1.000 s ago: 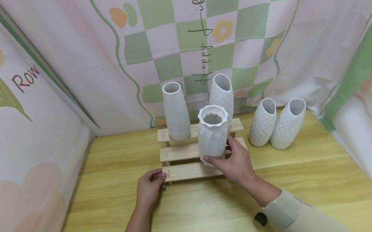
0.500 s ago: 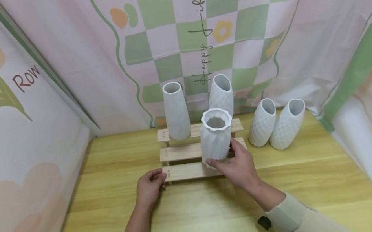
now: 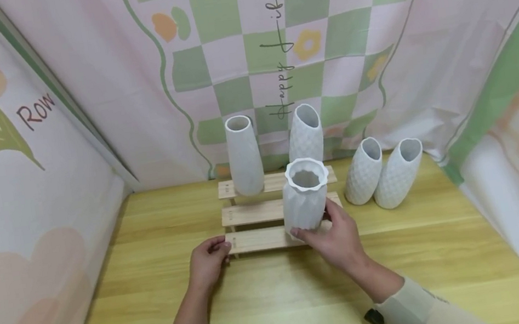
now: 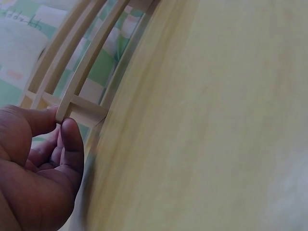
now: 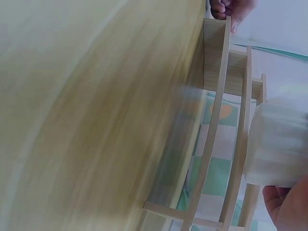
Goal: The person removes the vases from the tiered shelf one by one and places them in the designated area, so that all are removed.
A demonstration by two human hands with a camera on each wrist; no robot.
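Right hand: grip grasping the scalloped vase low down, thumb on the near side, fingers round the right side. Vase white, rim up, over the right part of the rack, in front of the top tier; hides part of the front and middle tiers. Can't tell if its base touches a tier.

Left hand: grip pinching the left end of the rack's front tier, thumb and fingertips on the wood; left wrist view shows the same.

Rack is pale wood, three stepped tiers, standing on the counter. Plain vase upright on the top tier, left side. Back vase, diamond texture, slanted mouth, at the rack's top right; base hidden behind the scalloped one.

Right of rack, on counter: short vase and end vase, both white, textured, close beside each other.

Behind: cloth, green and pale checks, "Happy Life" lettering. Sleeves light, dark straps at both cuffs.
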